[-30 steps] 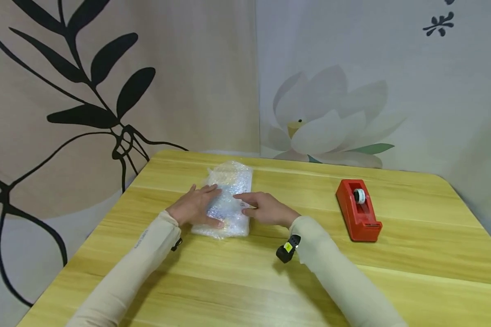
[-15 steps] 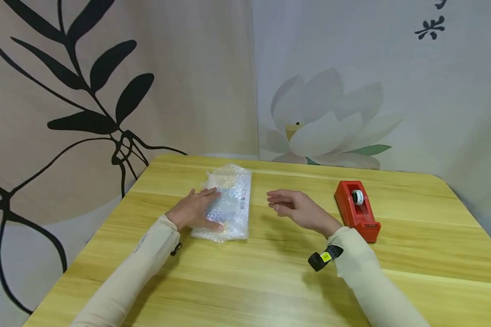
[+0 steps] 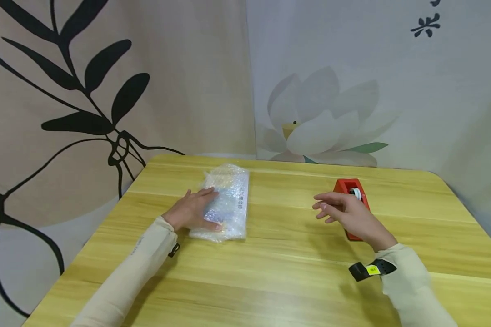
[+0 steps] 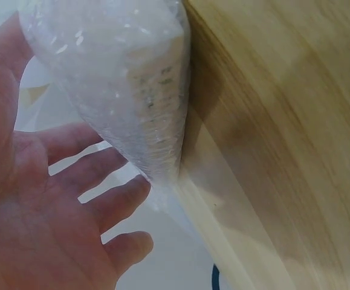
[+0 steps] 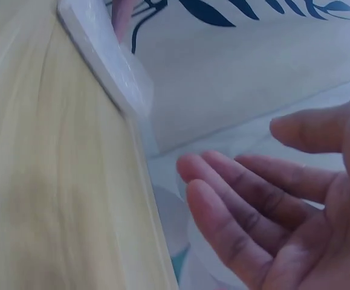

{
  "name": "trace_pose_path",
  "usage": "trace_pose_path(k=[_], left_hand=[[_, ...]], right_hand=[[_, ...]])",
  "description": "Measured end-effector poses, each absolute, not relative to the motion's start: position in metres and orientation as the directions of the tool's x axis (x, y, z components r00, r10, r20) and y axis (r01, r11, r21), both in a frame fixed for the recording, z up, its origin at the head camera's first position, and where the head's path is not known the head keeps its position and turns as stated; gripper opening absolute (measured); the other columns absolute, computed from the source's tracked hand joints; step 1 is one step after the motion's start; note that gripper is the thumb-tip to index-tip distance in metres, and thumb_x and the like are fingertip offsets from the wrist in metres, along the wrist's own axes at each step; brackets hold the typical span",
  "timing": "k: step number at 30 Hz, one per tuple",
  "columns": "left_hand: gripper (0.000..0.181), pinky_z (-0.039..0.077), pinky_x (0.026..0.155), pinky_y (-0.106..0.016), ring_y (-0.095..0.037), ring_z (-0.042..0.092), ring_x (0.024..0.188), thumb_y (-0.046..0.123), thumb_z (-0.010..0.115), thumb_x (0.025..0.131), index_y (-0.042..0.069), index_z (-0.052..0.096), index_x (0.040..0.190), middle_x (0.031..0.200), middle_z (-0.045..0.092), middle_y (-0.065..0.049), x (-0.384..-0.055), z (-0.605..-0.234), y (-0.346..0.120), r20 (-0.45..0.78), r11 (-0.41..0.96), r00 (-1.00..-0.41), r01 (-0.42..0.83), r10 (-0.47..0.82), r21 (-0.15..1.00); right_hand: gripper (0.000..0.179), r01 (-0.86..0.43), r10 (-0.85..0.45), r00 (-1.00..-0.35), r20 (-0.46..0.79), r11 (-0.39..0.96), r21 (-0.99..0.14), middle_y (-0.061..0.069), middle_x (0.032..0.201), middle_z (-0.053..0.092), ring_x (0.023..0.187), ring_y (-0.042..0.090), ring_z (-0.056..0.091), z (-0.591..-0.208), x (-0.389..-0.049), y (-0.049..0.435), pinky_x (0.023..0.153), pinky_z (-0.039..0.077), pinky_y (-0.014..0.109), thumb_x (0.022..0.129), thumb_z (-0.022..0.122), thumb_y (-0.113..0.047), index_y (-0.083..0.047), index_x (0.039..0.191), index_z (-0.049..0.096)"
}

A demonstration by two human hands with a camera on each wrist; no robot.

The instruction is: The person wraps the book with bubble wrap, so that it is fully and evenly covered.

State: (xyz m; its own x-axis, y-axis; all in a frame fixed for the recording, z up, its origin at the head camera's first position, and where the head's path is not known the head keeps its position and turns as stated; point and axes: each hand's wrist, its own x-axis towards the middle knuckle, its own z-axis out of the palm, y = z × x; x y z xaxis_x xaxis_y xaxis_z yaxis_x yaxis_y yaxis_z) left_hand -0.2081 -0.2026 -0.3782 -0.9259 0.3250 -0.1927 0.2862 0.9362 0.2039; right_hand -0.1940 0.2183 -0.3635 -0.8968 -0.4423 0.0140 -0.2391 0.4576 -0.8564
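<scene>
A flat package in clear bubble wrap (image 3: pixel 231 204) lies on the table, with dark printed characters along its right side. Its left part is under my left hand (image 3: pixel 191 211), whose spread fingers rest on the wrap; the left wrist view shows these fingers (image 4: pixel 120 202) extended along the wrapped package (image 4: pixel 126 78). Over to the right, my right hand (image 3: pixel 352 215) hovers above the table with loosely bent fingers and holds nothing. Behind it stands a red tape dispenser (image 3: pixel 345 185) with a small white roll, partly hidden by the hand. In the right wrist view the fingers (image 5: pixel 226 232) look relaxed.
The yellow wood-grain table (image 3: pixel 278 263) runs back to a wall covering (image 3: pixel 204 91) with printed leaves and a lotus. A black wrist device (image 3: pixel 370 270) sits on the right wrist.
My right hand has left the package and moved right, to in front of the tape dispenser, which it now partly covers. The left hand has stayed on the package.
</scene>
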Motion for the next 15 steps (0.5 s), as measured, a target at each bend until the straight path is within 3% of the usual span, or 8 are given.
trace_pose_path(k=[4, 15], left_hand=[[0.107, 0.012, 0.123, -0.066, -0.039, 0.025, 0.154, 0.055, 0.082, 0.073, 0.009, 0.033, 0.157, 0.167, 0.024, -0.016, -0.207, -0.379, -0.202, -0.190, 0.937, -0.928, 0.281, 0.321, 0.207], [0.107, 0.009, 0.121, -0.070, -0.038, 0.025, 0.154, 0.057, 0.082, 0.072, 0.011, 0.034, 0.156, 0.167, 0.025, -0.014, -0.207, -0.381, -0.204, -0.172, 0.935, -0.931, 0.282, 0.321, 0.217]], right_hand=[[0.039, -0.218, -0.362, -0.932, 0.013, 0.534, -0.817, 0.020, 0.112, 0.069, 0.082, 0.014, 0.070, -0.361, -0.187, 0.238, 0.073, 0.060, 0.025, 0.104, 0.054, -0.017, 0.003, 0.138, 0.055], [0.041, -0.135, -0.207, -0.978, -0.001, 0.642, -0.755, 0.015, 0.102, 0.071, 0.078, 0.007, 0.065, -0.367, -0.174, 0.290, 0.068, 0.058, 0.023, 0.107, 0.048, -0.021, 0.006, 0.137, 0.054]])
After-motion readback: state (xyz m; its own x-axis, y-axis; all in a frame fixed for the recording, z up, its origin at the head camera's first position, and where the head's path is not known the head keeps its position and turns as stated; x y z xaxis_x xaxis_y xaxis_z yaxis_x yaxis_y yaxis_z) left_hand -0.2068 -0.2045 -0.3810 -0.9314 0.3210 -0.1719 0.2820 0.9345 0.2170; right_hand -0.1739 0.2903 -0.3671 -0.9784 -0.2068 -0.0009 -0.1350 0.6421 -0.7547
